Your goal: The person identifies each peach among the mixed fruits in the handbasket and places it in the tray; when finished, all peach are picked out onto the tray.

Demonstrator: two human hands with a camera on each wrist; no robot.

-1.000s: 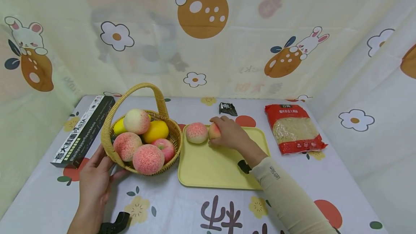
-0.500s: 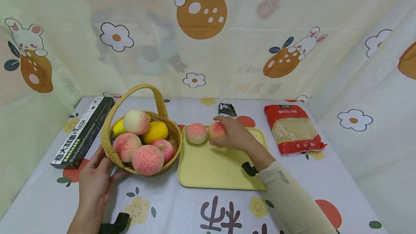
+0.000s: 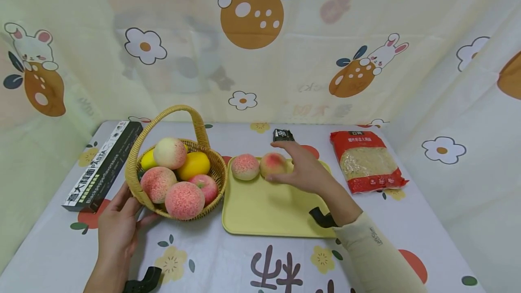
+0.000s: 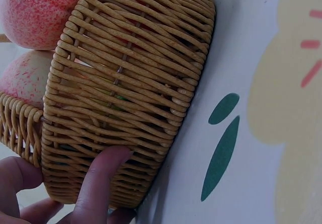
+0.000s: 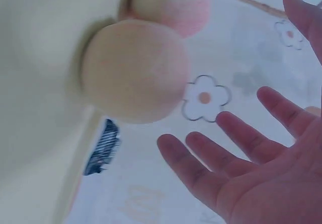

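My left hand (image 3: 118, 225) holds the wicker basket (image 3: 220, 175) by its left side. In the left wrist view the thumb (image 4: 103, 178) lies against the woven wall, with the fingers near the handle's base. Peaches (image 3: 185, 200), a red apple (image 3: 205, 187) and yellow fruit (image 3: 195, 165) fill the basket. On the yellow tray (image 3: 264, 214), a speckled peach (image 3: 245, 167) sits beside a smoother peach (image 3: 273, 164). My right hand (image 3: 307, 171) hovers just right of the smoother one, fingers spread. The right wrist view shows a gap between fingers and peach (image 5: 136, 73).
A black pasta box (image 3: 103, 164) lies left of the basket. Behind the tray is a small black packet (image 3: 282, 135). A red bag of noodles (image 3: 368, 162) lies to the tray's right. A patterned curtain (image 3: 183, 49) hangs behind the table.
My right hand has let go of the smoother peach, spread its fingers and drawn back to the right. The peach stays on the tray. My left hand keeps its place at the basket.
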